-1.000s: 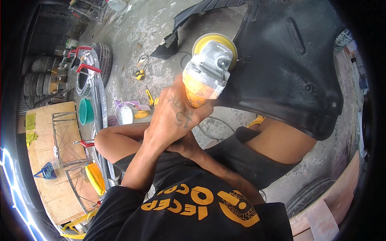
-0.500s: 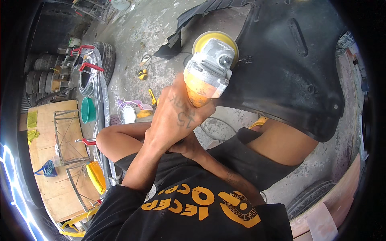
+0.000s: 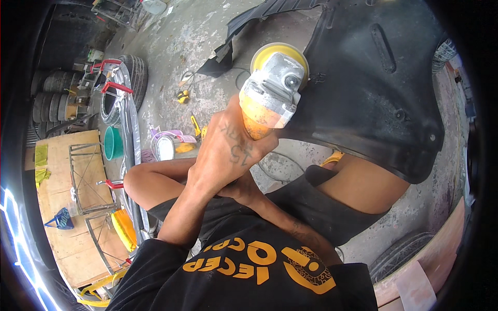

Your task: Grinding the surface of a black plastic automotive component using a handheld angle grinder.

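My left hand is wrapped round the orange body of an angle grinder, just behind its scuffed grey gear head. A round yellow disc shows at the grinder's far end. Below the left wrist, my right hand is closed at the grinder's rear end; its fingers are mostly hidden. Right of the disc lies a large black moulded panel with a dusty surface, its near edge beside my right leg. I cannot tell whether the disc touches it.
A silver-grey part with red clamps stands at left, before a tyre. Near it are a green bucket, a round can and yellow tools. A cord crosses the floor. Wooden boards stand far left.
The grinder's head and disc have shifted slightly down and to the right. Both hands keep their hold, and the black panel stays in place.
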`<action>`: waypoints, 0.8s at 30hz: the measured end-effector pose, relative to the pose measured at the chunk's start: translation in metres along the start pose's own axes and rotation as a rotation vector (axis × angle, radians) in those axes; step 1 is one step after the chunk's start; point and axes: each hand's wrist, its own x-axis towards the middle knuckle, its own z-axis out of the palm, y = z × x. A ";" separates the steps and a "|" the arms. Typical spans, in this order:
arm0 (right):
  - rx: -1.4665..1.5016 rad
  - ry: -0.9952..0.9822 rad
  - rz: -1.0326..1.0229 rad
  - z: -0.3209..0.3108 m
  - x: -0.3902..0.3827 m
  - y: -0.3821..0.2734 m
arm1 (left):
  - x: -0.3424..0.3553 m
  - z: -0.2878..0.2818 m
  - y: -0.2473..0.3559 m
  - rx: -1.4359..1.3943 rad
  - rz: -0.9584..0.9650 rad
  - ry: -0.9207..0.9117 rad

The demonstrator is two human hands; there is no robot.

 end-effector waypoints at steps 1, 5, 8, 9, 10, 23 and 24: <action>-0.002 0.002 0.049 0.000 0.000 -0.002 | 0.000 -0.001 0.000 0.009 0.004 0.000; -0.034 0.028 -0.019 0.003 0.001 -0.001 | -0.001 -0.001 0.003 0.023 0.016 0.007; 0.052 0.011 0.033 0.004 -0.001 -0.007 | -0.001 -0.001 0.001 0.033 0.015 0.005; 0.049 0.011 0.043 0.003 -0.002 -0.007 | -0.002 -0.001 0.002 0.032 0.016 0.005; 0.046 0.012 0.053 0.003 -0.003 -0.007 | -0.002 0.000 0.003 0.032 0.013 0.021; 0.048 -0.024 -0.002 0.005 0.001 -0.005 | -0.004 -0.001 -0.003 0.068 0.015 0.026; 0.045 -0.017 -0.012 0.005 0.001 -0.004 | -0.003 -0.001 -0.003 0.068 0.014 0.027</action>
